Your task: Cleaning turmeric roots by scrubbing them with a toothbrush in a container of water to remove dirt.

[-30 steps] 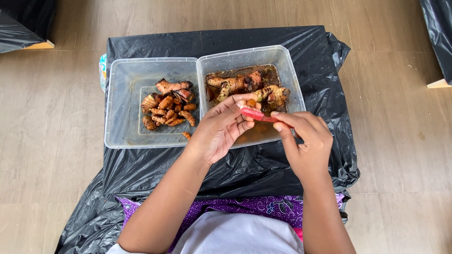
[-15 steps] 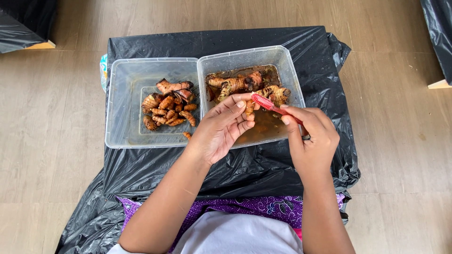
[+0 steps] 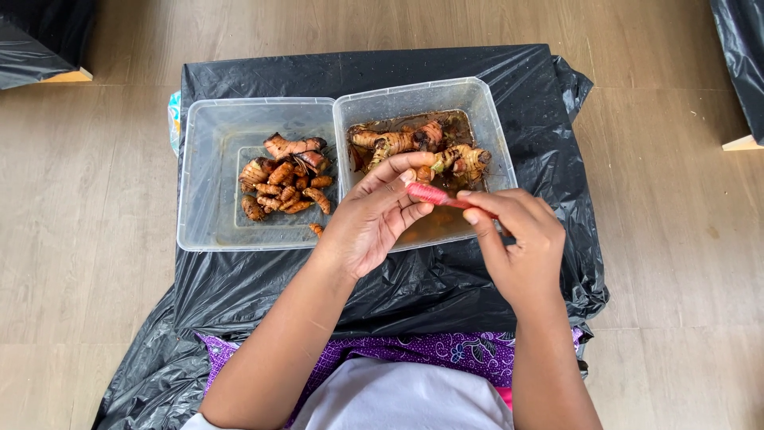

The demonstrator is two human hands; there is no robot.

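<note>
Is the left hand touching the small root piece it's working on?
Touching. Head view: left hand fingertips pinch the small root piece over the right container; right hand holds a red tool against it.

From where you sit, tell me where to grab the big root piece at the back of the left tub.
Grip the long reddish-brown root piece across its narrow middle, coming straight down from above. It lies flat and sideways at the far edge of the pile in the left tub, clear of both hands, so its top and sides look free.

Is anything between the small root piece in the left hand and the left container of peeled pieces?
Nothing visible: the left hand holds the root piece over the right container, and the way to the left container is open, only the low adjoining rims between.
</note>
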